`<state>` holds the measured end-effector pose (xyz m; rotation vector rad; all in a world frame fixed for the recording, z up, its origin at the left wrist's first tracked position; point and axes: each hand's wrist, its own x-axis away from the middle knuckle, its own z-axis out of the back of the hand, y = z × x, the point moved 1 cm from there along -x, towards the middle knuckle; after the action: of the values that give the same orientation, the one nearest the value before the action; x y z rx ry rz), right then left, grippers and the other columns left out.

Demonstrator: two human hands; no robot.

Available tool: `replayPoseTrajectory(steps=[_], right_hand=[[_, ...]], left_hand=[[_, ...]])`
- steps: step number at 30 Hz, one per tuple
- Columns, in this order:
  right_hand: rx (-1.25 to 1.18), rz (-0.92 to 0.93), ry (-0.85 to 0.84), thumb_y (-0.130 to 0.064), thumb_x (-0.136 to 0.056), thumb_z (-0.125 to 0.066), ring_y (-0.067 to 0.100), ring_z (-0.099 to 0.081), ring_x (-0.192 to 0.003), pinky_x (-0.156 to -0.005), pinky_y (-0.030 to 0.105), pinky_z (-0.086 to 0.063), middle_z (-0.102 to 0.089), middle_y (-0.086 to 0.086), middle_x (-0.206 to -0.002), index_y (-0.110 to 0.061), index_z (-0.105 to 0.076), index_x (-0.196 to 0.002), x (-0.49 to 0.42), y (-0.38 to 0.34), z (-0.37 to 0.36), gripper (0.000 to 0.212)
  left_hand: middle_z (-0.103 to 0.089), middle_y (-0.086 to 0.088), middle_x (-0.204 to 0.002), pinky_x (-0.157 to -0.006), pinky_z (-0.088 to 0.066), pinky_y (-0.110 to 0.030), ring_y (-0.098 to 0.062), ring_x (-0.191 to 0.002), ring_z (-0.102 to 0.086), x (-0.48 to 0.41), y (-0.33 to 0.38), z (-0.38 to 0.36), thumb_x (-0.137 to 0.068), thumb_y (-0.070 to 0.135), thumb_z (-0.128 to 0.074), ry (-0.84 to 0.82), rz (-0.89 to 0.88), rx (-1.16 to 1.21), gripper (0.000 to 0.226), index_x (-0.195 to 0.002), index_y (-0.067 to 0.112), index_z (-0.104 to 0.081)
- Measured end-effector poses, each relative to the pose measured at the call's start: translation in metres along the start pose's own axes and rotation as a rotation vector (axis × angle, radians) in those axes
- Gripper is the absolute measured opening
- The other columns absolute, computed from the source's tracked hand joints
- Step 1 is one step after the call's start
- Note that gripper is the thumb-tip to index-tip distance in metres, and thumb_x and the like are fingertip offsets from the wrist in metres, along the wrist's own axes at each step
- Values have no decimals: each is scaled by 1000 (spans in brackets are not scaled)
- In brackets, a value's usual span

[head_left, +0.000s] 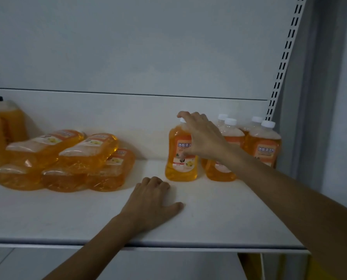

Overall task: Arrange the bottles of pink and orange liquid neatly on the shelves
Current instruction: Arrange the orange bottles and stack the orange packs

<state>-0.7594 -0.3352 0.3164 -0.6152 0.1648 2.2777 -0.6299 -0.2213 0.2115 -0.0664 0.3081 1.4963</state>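
- My right hand (202, 136) reaches forward and grips the top of one bottle (180, 166). My fingers are curled over its white cap and shoulder, and my thumb comes down across the label.
- That bottle stands upright on the shelf (219, 215), full of orange liquid, with an orange and white label facing me.
- My left hand (152, 201) rests on the shelf, nearer to me than the held bottle and slightly to its left. Its fingers are loosely bent, the thumb is spread out to the right, and it holds nothing.
- Just to the right of my right hand, partly hidden by my wrist and forearm, four standing bottles (263, 142) of the same orange liquid are grouped in two pairs, front and back. All are upright with white caps, and the nearest one stands just beside the bottle I hold.
- To the left of my left hand a pile of bottles (67, 158) lies on its side, some resting on top of others, all orange.
- Further left, at the edge of view, stand big jugs (9, 120) of orange liquid, one with a dark cap.
- Beyond my right hand, past the standing group, a slotted post (287, 49) rises along the end of the shelf's pale back panel (128, 47).
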Motion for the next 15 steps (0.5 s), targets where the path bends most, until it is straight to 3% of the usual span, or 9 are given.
replayPoseTrajectory(steps=[7, 15], right_hand=[[85, -109, 10, -16, -67, -85, 31, -39, -125, -90, 37, -52, -23, 17, -142, -17, -18, -144, -19, 16, -15, 102], [186, -113, -21, -21, -65, -86, 32, -48, -118, -86, 36, -52, -31, 17, -139, -13, -17, -144, -33, 22, -18, 105]], left_hand=[[-38, 5, -140, -105, -30, -27, -12, -125, -34, 0, -1, -1, -85, 68, -38, -9, 9, 19, 67, -136, 25, -39], [-41, 3, -139, -105, -31, -28, -14, -124, -36, 1, 1, 1, -90, 59, -36, 16, -2, 16, 59, -136, 23, -41]])
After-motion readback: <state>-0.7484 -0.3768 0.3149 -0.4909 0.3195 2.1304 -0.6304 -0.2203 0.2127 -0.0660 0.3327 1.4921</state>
